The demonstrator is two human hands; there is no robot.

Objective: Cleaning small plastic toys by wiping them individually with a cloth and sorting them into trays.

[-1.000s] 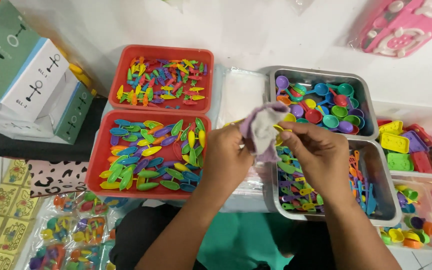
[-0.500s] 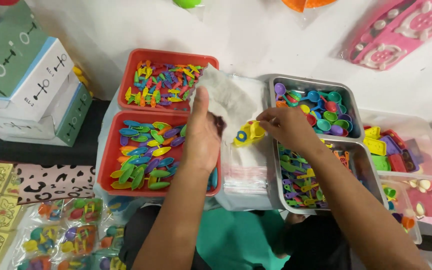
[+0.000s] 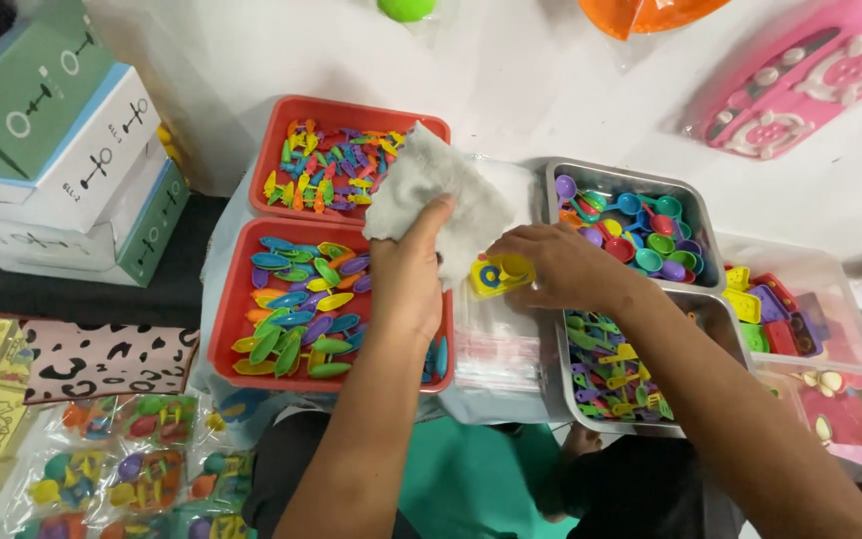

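Two hands were at work over a stack of clear plastic bags [image 3: 496, 339] that lay between the red trays and the metal trays. The left hand [image 3: 409, 284] was closed on a grey cloth [image 3: 441, 195], with the thumb pressing it from the front and the cloth hanging over the near red tray [image 3: 226, 339] of leaf-shaped pieces. The right hand [image 3: 561, 268] had its fingers [image 3: 511, 248] curled around a small yellow toy piece [image 3: 499, 273] with a blue ring on it, holding it just above the bags, near the cloth but not touching it as far as I could see. Judging from this, the wiping of this one piece seemed finished or paused, because cloth and piece were apart. Much was left: the far red tray [image 3: 271, 150], the upper metal tray [image 3: 561, 180] of little spoons and the lower metal tray [image 3: 566, 389] were full of loose coloured pieces. Some filled packets [image 3: 132, 474] lay at the lower left, so a part of the packing looked done already.
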